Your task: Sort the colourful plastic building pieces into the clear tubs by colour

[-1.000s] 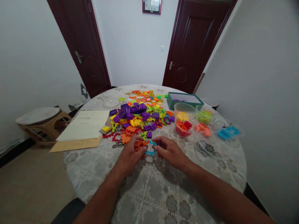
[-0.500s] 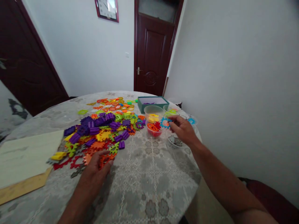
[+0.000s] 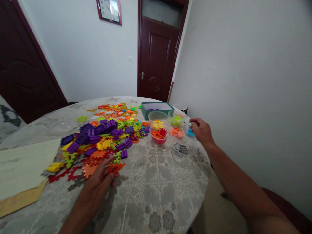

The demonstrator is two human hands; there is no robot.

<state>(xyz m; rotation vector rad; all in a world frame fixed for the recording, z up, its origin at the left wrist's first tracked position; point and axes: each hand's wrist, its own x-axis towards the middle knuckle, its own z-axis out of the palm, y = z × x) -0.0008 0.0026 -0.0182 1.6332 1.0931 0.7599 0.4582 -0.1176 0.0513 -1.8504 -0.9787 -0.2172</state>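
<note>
A heap of plastic interlocking pieces (image 3: 102, 136) in purple, orange, green, yellow and red covers the middle of the round table (image 3: 156, 191). My left hand (image 3: 101, 177) lies at the heap's near edge, fingers pressed on an orange piece (image 3: 116, 167). My right hand (image 3: 202, 131) reaches to the far right over a clear cup with blue pieces (image 3: 190, 132), fingers curled; whether they hold anything is hidden. Clear cups beside it hold red pieces (image 3: 159, 134), yellow pieces (image 3: 158, 122), green pieces (image 3: 175, 120) and orange pieces (image 3: 176, 131).
A teal open box (image 3: 157, 108) stands behind the cups. A low clear dish (image 3: 181, 148) sits in front of them. Pale sheets over a brown envelope (image 3: 21, 169) lie at the left. The table edge drops off close to the right of the cups.
My right hand carried a blue piece from the table's middle out to the cups and now hovers over the blue one. My left hand stayed on the orange piece. My view swung right.
</note>
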